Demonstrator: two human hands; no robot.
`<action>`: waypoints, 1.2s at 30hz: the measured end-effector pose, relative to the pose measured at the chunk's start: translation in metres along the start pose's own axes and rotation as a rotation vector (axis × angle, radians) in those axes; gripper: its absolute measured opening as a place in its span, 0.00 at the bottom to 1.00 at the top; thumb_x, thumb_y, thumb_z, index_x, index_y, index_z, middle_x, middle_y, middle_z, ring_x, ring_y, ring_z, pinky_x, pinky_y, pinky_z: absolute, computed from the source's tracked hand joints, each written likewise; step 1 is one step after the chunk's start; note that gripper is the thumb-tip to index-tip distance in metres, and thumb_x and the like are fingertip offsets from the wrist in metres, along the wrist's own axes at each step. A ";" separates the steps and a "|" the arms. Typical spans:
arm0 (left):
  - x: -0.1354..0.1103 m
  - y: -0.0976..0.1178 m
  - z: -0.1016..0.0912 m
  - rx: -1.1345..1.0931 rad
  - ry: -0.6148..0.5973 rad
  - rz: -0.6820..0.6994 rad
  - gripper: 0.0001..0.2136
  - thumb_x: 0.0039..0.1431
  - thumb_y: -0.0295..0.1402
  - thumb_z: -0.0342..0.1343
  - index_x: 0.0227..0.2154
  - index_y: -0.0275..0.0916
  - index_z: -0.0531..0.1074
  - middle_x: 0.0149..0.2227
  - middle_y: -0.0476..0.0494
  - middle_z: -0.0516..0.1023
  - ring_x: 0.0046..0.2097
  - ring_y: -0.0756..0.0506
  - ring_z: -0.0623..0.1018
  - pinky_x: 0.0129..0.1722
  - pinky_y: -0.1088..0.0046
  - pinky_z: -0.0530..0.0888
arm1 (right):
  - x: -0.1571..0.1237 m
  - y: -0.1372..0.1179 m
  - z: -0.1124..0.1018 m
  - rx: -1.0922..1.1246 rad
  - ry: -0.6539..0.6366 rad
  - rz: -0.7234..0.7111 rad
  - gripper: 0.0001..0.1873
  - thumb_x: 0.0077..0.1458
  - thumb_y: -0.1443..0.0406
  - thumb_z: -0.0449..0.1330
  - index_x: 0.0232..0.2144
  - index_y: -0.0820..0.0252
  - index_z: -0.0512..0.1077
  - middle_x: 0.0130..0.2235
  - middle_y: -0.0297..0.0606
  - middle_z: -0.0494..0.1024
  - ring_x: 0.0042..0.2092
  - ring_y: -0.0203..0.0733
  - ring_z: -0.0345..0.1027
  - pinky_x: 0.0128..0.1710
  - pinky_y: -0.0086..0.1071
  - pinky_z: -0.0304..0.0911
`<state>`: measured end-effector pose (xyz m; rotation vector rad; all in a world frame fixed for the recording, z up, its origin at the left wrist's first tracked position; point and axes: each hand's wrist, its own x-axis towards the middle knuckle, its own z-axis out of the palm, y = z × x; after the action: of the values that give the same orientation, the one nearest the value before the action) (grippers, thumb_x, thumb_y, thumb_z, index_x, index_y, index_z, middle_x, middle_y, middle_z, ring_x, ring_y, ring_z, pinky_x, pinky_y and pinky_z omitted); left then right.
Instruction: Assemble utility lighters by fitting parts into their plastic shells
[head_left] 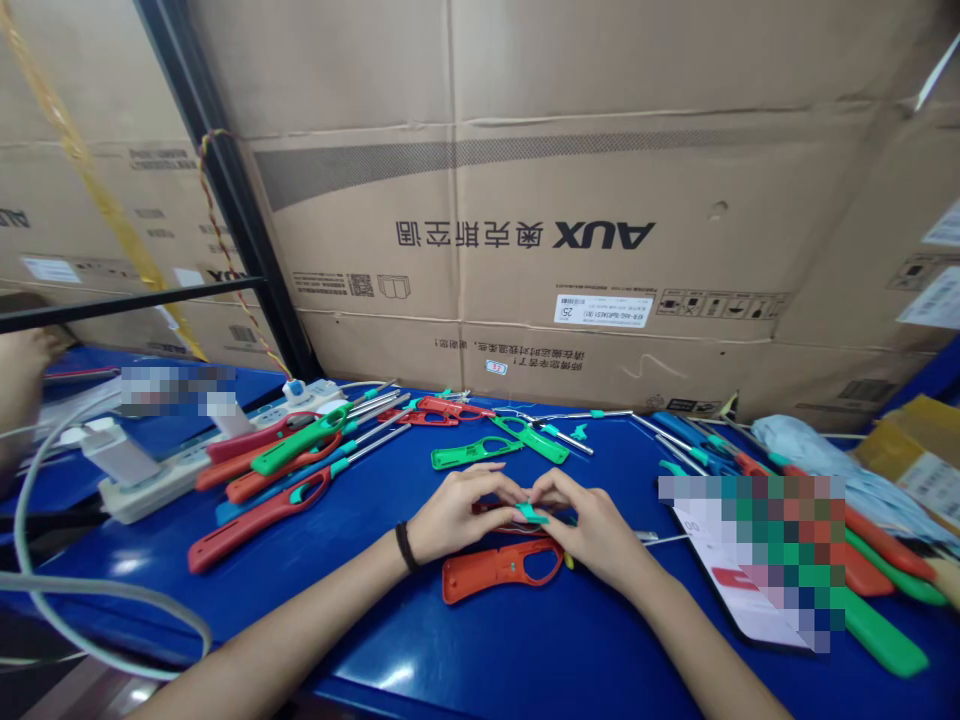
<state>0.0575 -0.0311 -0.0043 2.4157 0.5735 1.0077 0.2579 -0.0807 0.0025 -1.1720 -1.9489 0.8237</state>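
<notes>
My left hand (466, 512) and my right hand (596, 525) meet above the blue table, thumbs and fingers pinched on a small teal-green lighter trigger (532, 514). Just below them lies an orange lighter handle half (480, 577), its hollow side up. Another shell behind the fingers is partly hidden, with a metal rod running out to the right. Beyond my hands are a green handle half (471, 455) and a second green shell (541, 440) with wires and a metal tube. Farther back sits a red shell (435, 410) with green parts.
Several long-necked lighters (255, 520) lie stacked at left beside a white power strip (154, 485) and looping cables. At right are more lighters (885, 625), a partly blurred phone-like device (739, 590) and a pale blue bag (799, 450). A large cardboard box (510, 170) walls the back. Another person's hand (26, 370) shows at far left.
</notes>
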 end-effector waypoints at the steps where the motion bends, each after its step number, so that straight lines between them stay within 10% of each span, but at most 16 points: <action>1: 0.001 -0.001 -0.002 0.003 -0.001 0.000 0.09 0.60 0.39 0.56 0.34 0.40 0.74 0.33 0.48 0.81 0.37 0.48 0.80 0.56 0.66 0.66 | 0.000 0.000 -0.001 -0.015 -0.003 -0.006 0.07 0.54 0.68 0.56 0.37 0.52 0.65 0.40 0.33 0.80 0.43 0.41 0.75 0.42 0.33 0.68; 10: 0.003 -0.008 -0.021 0.014 -0.074 -0.048 0.09 0.60 0.40 0.56 0.32 0.40 0.76 0.33 0.49 0.81 0.36 0.49 0.80 0.57 0.64 0.66 | -0.002 -0.004 -0.008 -0.406 0.030 -0.037 0.07 0.57 0.60 0.57 0.33 0.51 0.75 0.34 0.34 0.79 0.37 0.41 0.72 0.38 0.33 0.64; 36: -0.002 -0.003 -0.020 0.221 -0.263 0.030 0.06 0.55 0.35 0.60 0.33 0.38 0.75 0.40 0.44 0.72 0.41 0.47 0.72 0.44 0.71 0.69 | -0.002 -0.003 -0.011 -0.538 -0.029 -0.096 0.07 0.55 0.70 0.58 0.32 0.56 0.77 0.35 0.35 0.76 0.40 0.41 0.66 0.42 0.36 0.63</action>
<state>0.0412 -0.0243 0.0054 2.7015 0.5811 0.6507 0.2658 -0.0825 0.0104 -1.3523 -2.3091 0.2649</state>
